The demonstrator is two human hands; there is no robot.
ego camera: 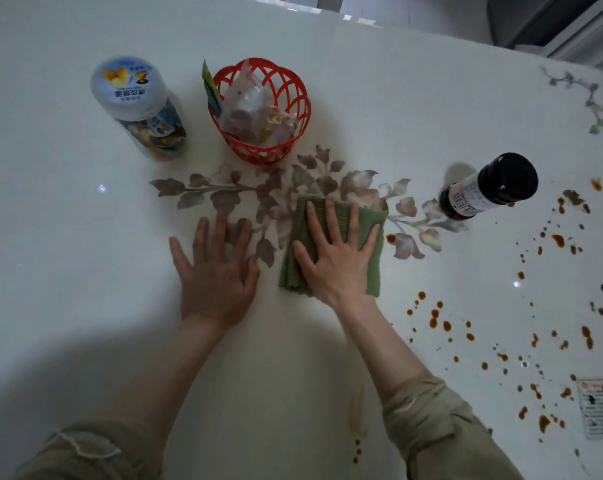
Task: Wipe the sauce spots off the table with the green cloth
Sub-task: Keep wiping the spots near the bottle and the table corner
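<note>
Cloth (pixel 372 233) lies flat under right hand (pixel 334 252), beside left hand (pixel 217 271).

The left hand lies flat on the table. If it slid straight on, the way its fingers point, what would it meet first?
Most likely the red basket, which stands beyond the left hand; only the basket's left side seems to lie in that line.

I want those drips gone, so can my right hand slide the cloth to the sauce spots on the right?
Probably yes: the right hand lies flat on the green cloth, and only bare table separates it from the nearest sauce spots; the bottle stands farther back.
</note>
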